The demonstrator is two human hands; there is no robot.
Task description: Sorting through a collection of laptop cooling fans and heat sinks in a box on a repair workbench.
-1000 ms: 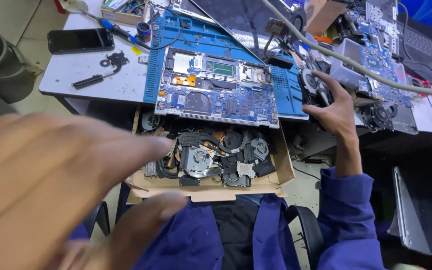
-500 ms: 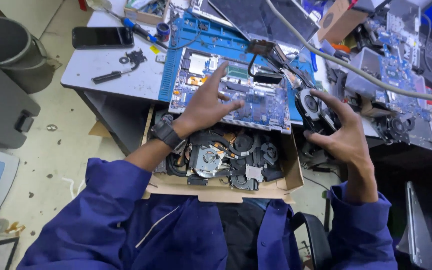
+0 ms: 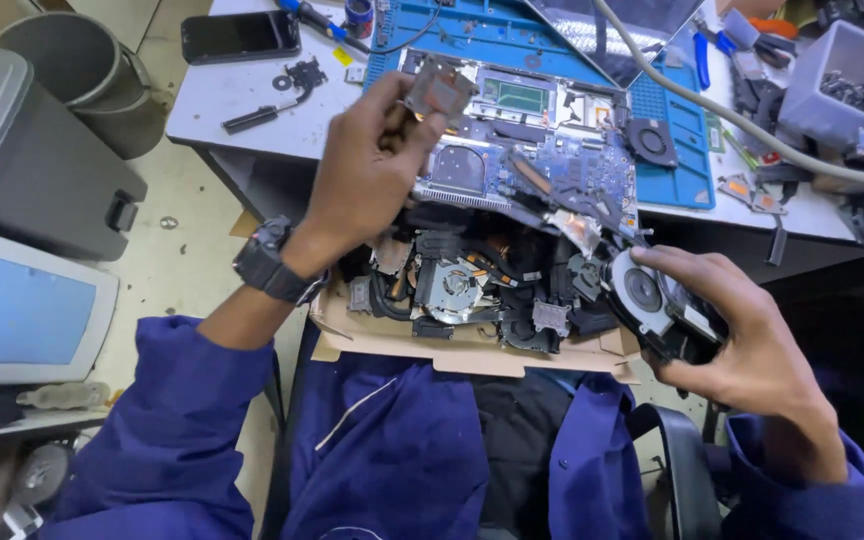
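Left hand [image 3: 367, 180]: fingers pinched on a small heatsink plate [image 3: 439, 92], raised over the laptop motherboard [image 3: 527, 150] on the blue mat [image 3: 672, 165] on the counter [image 3: 242, 95]. Right hand [image 3: 752, 345]: fingers clasped around a round cooling fan [image 3: 652, 300], just beside the cardboard box [image 3: 452, 350] of salvaged fans and heatpipes.

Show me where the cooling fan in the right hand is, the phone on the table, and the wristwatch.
cooling fan [image 3: 644, 291]: head view, on the round grey hub of the fan.
phone [image 3: 240, 36]: head view, on the middle of its dark screen.
wristwatch [image 3: 270, 263]: head view, on the black band at the left wrist.
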